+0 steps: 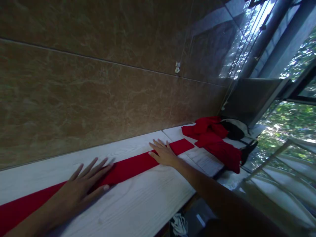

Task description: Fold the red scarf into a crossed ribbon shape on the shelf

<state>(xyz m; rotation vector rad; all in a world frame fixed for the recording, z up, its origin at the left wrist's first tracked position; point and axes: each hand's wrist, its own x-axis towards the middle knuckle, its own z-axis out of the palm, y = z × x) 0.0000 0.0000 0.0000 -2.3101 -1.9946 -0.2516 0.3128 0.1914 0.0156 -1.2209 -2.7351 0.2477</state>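
Note:
A long, narrow strip of red cloth (137,167) runs across the white wood-grain surface (138,197), from the lower left toward the right. On its left part lies my left hand (81,184), fingers spread and palm down. My right hand (163,153) rests flat on the strip nearer its right end, with the fingers apart. The cloth lies flat between the two hands, and its squared end shows just past my right hand. Neither hand grips anything.
A crumpled heap of red cloth (212,138) lies at the right, with a black and white item (233,128) behind it. A brown tiled wall (111,98) borders the surface's far edge. Below the near edge are white cords (179,225). A window frame stands at the right.

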